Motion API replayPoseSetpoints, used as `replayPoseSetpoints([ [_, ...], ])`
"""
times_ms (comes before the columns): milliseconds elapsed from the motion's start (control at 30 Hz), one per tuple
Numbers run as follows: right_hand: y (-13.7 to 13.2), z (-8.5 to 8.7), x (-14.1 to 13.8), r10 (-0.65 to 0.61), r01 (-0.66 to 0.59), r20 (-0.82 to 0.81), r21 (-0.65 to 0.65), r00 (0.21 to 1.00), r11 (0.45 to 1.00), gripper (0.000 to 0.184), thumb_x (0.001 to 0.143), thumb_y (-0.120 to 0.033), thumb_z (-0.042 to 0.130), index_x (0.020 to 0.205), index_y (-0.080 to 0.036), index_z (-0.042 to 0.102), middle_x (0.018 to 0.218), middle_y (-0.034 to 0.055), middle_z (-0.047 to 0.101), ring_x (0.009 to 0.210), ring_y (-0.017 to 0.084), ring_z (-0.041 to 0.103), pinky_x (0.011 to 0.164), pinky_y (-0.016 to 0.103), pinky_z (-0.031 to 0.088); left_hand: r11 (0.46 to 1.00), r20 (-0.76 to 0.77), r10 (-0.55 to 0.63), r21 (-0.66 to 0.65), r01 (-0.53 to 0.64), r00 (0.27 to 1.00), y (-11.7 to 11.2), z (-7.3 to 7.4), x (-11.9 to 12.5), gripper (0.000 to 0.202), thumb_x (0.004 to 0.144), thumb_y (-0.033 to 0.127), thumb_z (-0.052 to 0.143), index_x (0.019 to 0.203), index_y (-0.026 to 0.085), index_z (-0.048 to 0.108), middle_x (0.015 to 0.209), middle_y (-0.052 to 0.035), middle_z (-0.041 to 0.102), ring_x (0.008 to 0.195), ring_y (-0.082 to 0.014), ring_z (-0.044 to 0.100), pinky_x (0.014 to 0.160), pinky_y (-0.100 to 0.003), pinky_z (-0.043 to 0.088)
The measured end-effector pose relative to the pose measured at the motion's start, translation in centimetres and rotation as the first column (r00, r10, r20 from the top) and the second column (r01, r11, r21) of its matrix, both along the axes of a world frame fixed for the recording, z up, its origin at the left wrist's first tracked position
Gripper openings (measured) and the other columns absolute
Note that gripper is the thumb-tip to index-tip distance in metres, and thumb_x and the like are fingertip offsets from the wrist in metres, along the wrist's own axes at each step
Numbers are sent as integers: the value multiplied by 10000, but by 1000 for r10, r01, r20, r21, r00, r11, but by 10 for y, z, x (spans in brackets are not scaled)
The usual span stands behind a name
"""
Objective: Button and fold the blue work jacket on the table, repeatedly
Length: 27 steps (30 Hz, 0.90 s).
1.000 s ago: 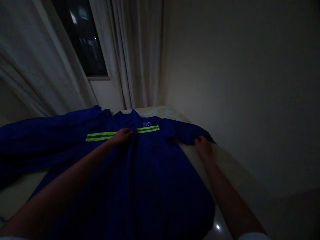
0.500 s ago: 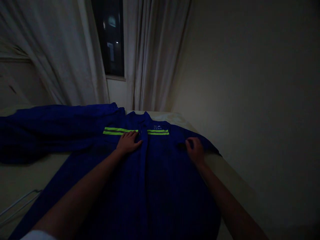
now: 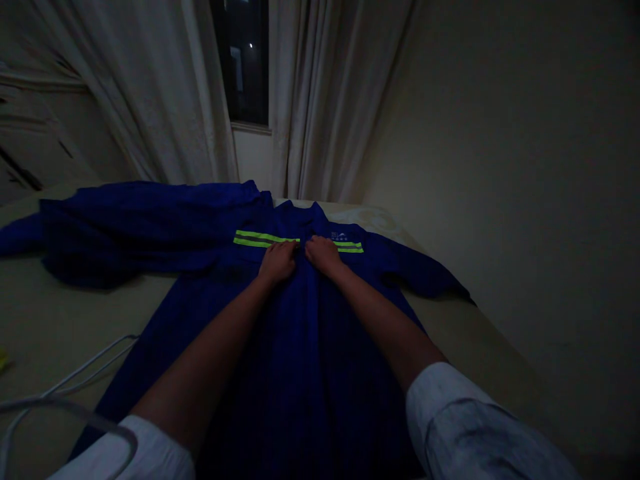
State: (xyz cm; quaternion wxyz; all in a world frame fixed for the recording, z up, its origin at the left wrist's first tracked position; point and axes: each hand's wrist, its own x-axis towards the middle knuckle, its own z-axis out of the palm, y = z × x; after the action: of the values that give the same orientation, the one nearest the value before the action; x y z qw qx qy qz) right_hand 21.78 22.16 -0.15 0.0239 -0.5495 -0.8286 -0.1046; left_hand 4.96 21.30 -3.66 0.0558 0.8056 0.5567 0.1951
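A dark blue work jacket (image 3: pixel 270 333) lies spread front up, its collar pointing away from me. A yellow-green reflective stripe (image 3: pixel 260 239) crosses the chest on both sides of the front placket. My left hand (image 3: pixel 280 260) is on the left edge of that placket at stripe height, fingers curled against the cloth. Close beside it, my right hand (image 3: pixel 323 255) pinches the placket from the other side and covers part of the right stripe. The fingertips of both hands are partly hidden. Above the right stripe is a small pale print (image 3: pixel 339 235).
More blue cloth (image 3: pixel 115 233) lies bunched to the left, touching the jacket. Pale cables (image 3: pixel 75 380) run over the light-coloured bed-like surface (image 3: pixel 145 307) at lower left. Curtains (image 3: pixel 330 100) and a dark window (image 3: pixel 245 67) stand behind, with a plain wall (image 3: pixel 510 167) at right.
My right hand has moved left from the jacket's right sleeve area to the placket, beside my left hand. My left hand's fingers have curled in. The view has shifted left and down.
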Motion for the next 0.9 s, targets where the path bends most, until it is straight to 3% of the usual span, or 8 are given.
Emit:
replayPoseSetpoints([
  [167, -13, 7, 5, 249, -272, 212, 89, 945, 958, 325, 1073, -134, 358, 1166, -91, 666, 1174, 191, 668, 1111, 294, 568, 907, 416, 400, 999, -12, -36, -35, 35, 999, 0, -2, 2, 526, 997, 225, 393, 1495, 256, 560, 1589, -52, 540, 1465, -259, 475, 1252, -495, 273],
  [300, -69, 23, 16, 428, -449, 273, 18, 862, 893, 251, 1058, -125, 426, 1116, -104, 669, 1103, 165, 680, 1016, 272, 565, 845, 400, 393, 998, 8, -13, -59, 13, 1000, -2, -2, 5, 524, 1041, 430, 359, 1488, 264, 577, 1614, -53, 510, 1506, -286, 421, 1264, -533, 228],
  [467, -243, 34, 35, 657, -657, 123, -43, 744, 753, 229, 1058, -156, 474, 921, -186, 655, 915, 69, 672, 839, 206, 542, 732, 369, 363, 998, -2, -34, -58, 34, 999, -3, -3, 5, 632, 1010, 572, 395, 1527, 235, 534, 1631, -86, 482, 1524, -323, 385, 1265, -570, 194],
  [600, -389, 8, 39, 730, -736, -96, -62, 677, 674, 211, 1058, -246, 560, 858, -236, 629, 865, -9, 661, 744, 153, 504, 683, 335, 366, 998, -14, -48, -30, 47, 999, -4, -3, 3, 630, 1015, 563, 396, 1512, 206, 546, 1620, -116, 492, 1506, -352, 402, 1249, -602, 204],
  [667, -425, -9, 40, 687, -694, -104, -58, 719, 717, 220, 1053, -253, 566, 840, -231, 616, 828, -14, 653, 709, 148, 490, 659, 330, 358, 997, 16, -49, 62, 48, 999, -9, 2, 5, 572, 1017, 482, 434, 1476, 171, 576, 1605, -145, 503, 1494, -354, 411, 1239, -585, 236],
  [767, -437, -27, 45, 530, -535, -109, -23, 841, 845, 167, 1042, -245, 555, 894, -204, 620, 835, 20, 664, 744, 168, 525, 693, 345, 367, 974, 118, -83, 220, 55, 990, -33, 25, 14, 463, 1009, 265, 432, 1422, 162, 614, 1519, -160, 582, 1428, -319, 478, 1203, -524, 327],
  [833, -433, -31, 48, 422, -418, -171, 65, 890, 906, 144, 1036, -215, 547, 910, -200, 614, 835, 30, 670, 740, 173, 537, 709, 350, 368, 968, 203, -146, 229, 98, 968, -72, 45, 19, 461, 992, 195, 422, 1407, 172, 621, 1430, -152, 639, 1332, -292, 555, 1158, -481, 399],
  [900, -433, -31, 48, 360, -329, -282, 151, 890, 932, 136, 1034, -190, 541, 925, -206, 621, 849, 35, 685, 746, 174, 558, 721, 348, 382, 971, 322, -232, 137, 198, 918, -135, 62, 19, 426, 989, 234, 455, 1367, 183, 645, 1335, -123, 685, 1196, -256, 631, 1077, -410, 475],
])
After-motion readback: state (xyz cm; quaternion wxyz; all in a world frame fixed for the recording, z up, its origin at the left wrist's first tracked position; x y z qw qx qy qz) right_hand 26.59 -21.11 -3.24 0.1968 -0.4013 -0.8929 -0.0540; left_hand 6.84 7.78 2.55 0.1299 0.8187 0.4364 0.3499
